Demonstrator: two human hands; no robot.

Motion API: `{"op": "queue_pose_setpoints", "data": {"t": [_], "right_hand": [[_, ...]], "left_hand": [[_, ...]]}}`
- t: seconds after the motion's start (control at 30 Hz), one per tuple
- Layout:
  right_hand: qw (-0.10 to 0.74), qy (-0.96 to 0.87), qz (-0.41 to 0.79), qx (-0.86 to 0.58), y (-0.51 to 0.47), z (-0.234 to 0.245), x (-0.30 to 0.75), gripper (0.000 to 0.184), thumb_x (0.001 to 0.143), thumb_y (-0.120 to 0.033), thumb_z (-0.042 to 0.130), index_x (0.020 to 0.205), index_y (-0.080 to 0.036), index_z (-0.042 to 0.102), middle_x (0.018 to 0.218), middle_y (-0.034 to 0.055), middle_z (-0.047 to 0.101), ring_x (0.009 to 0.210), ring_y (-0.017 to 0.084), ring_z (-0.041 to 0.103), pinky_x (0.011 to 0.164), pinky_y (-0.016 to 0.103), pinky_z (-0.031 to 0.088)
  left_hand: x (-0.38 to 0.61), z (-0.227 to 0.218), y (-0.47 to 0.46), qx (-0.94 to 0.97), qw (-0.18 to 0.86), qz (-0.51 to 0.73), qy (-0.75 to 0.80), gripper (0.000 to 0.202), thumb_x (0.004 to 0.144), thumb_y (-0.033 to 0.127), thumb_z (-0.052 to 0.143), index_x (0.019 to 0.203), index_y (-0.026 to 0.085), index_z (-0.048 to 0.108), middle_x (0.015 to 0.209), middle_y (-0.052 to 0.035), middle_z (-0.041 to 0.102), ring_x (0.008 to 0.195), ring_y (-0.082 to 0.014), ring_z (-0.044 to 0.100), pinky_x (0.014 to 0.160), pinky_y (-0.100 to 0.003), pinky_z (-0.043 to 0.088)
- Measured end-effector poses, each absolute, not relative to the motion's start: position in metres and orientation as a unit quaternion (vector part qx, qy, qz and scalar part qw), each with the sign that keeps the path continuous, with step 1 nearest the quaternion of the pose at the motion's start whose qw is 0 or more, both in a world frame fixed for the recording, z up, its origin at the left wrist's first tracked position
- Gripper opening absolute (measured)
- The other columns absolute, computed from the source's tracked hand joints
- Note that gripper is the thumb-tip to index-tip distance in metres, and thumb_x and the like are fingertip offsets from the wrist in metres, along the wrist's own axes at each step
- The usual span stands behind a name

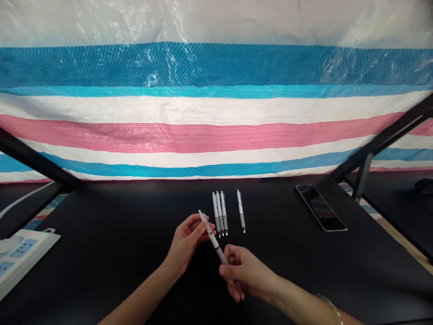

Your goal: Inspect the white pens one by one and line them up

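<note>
black desk [118,225], striped sheet [216,137] behind: i see left hand [186,239] and right hand [248,273] pinching one tilted white-and-grey pen [213,238].

Desk [111,221]: black | three white-and-grey pens [219,214] lie side by side | fourth pen [241,211] lies near, right | phone [320,207] farther right | power strip [25,257], left, apparently on it

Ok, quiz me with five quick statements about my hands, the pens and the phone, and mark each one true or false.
1. The left hand and right hand both touch the held pen. True.
2. Three pens lie to the left of a single pen. True.
3. Those three pens are crossed over each other. False: they lie side by side.
4. The phone lies right of the single pen. True.
5. The phone's screen glows brightly. False: it is dark.
</note>
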State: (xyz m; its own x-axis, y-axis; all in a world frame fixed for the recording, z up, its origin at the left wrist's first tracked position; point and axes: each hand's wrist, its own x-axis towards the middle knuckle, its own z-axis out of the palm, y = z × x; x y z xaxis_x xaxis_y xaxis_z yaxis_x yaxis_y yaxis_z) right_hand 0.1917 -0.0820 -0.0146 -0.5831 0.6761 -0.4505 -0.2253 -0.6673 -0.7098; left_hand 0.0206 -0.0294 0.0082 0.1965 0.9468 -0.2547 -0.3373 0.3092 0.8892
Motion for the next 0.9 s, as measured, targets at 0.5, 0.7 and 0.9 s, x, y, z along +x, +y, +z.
{"op": "queue_pose_setpoints", "data": {"t": [0.5, 0.7, 0.9], "right_hand": [[0.264, -0.280, 0.859, -0.338, -0.0821, -0.0119, 0.1920, 0.043, 0.082, -0.052, 0.050, 0.095, -0.011, 0.051, 0.068, 0.0047, 0.063, 0.043, 0.009, 0.056, 0.035, 0.015, 0.036], [0.282, -0.290, 0.832, -0.380, -0.0816, -0.0088, 0.1908, 0.039, 0.065, -0.038, 0.073, 0.082, -0.015, 0.046, 0.058, -0.0047, 0.056, 0.036, 0.007, 0.051, 0.032, 0.014, 0.032], [0.277, -0.269, 0.848, -0.362, -0.0789, -0.0109, 0.1927, 0.041, 0.076, -0.051, 0.058, 0.082, -0.011, 0.054, 0.055, 0.0000, 0.057, 0.035, 0.006, 0.048, 0.033, 0.016, 0.026]], "left_hand": [[0.0203, 0.0074, -0.0302, 0.356, 0.682, 0.472, 0.430, 0.017, 0.077, 0.027, 0.067, 0.089, 0.016, 0.063, 0.079, -0.0047, 0.070, 0.074, -0.0152, 0.065, 0.069, -0.024, 0.052], [0.0216, 0.0086, -0.0312, 0.357, 0.681, 0.471, 0.432, 0.018, 0.076, 0.027, 0.066, 0.090, 0.016, 0.063, 0.080, -0.0051, 0.070, 0.075, -0.0158, 0.065, 0.069, -0.025, 0.052], [0.0226, 0.0073, -0.0320, 0.347, 0.687, 0.469, 0.432, 0.021, 0.076, 0.028, 0.067, 0.093, 0.016, 0.064, 0.084, -0.0069, 0.070, 0.078, -0.0181, 0.065, 0.071, -0.027, 0.051]]}}
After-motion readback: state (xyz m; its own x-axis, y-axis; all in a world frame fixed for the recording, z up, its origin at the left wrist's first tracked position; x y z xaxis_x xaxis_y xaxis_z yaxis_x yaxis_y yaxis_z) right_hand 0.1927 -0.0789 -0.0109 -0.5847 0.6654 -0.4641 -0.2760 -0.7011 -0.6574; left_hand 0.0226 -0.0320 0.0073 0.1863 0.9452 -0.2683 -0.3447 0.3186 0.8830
